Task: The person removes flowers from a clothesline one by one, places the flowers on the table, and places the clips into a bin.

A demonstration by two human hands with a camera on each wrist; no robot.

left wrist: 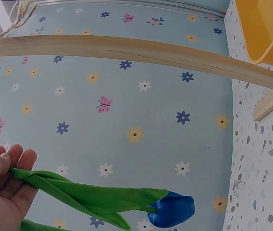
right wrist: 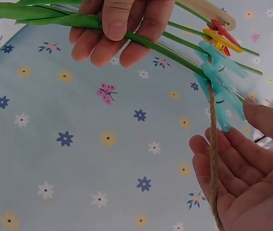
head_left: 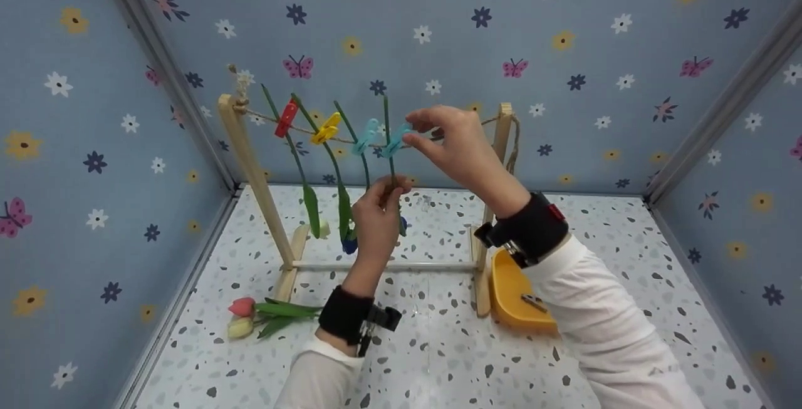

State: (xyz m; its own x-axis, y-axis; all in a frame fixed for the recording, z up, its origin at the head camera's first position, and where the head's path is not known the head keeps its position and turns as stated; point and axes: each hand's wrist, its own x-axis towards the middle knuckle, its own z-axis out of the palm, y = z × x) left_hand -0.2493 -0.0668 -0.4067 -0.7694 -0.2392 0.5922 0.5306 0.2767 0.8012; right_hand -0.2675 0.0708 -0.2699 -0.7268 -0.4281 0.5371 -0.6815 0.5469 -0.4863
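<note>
My left hand (head_left: pixel 377 212) pinches the green stem of a blue tulip (left wrist: pixel 172 210), which hangs bloom down. Higher on the stem, a light blue clothespin (right wrist: pixel 223 94) sits at the twine (right wrist: pixel 213 159). My right hand (head_left: pixel 454 143) has its thumb and fingertips at that clothespin's handle ends; its other fingers are loosely spread below, beside the twine. To the left, more flower stems hang along the twine, held by a red clothespin (head_left: pixel 286 118), a yellow clothespin (head_left: pixel 326 128) and another light blue clothespin (head_left: pixel 365 136). My left hand partly hides the lower blooms.
The twine spans a wooden frame with a left post (head_left: pixel 257 171) and a right post (head_left: pixel 503 133). A pink tulip (head_left: pixel 242 307) and a pale yellow tulip (head_left: pixel 240 327) lie at the front left. A yellow tray (head_left: pixel 501 284) holding clothespins stands at the right, partly behind my right sleeve.
</note>
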